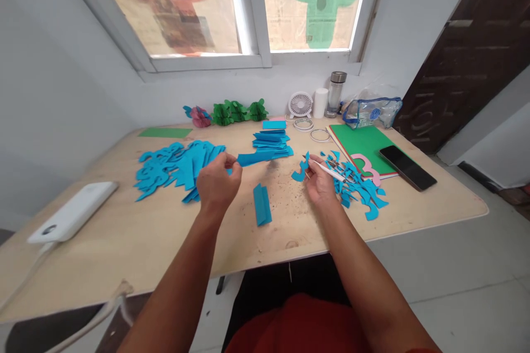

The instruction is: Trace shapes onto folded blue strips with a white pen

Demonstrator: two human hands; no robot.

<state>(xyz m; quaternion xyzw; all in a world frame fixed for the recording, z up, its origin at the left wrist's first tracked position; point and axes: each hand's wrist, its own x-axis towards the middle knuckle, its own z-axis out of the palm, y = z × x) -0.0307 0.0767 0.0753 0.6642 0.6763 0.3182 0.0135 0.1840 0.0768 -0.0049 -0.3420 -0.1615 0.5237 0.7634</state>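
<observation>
My left hand (pixel 218 181) is closed in a pinch at the near left end of a folded blue paper strip (pixel 260 158); its fingertips partly hide the paper. My right hand (pixel 319 183) grips a slim white pen (pixel 329 170) together with a curved blue paper cutout (pixel 301 171). Between the hands lies a folded blue paper piece (pixel 261 205). Left of my left hand is a heap of wavy blue paper cutouts (pixel 165 165). Beyond the strip rises a stack of folded blue papers (pixel 271 142). Blue paper scraps (pixel 351 185) are scattered beside my right hand.
A phone (pixel 408 167) lies on green paper sheets (pixel 360 140) at the right, near a pink cutout (pixel 366 168). Along the wall stand a small fan (pixel 300 105), a bottle (pixel 335 94) and paper ornaments (pixel 238 112). A white power bank (pixel 74 211) with cable is left.
</observation>
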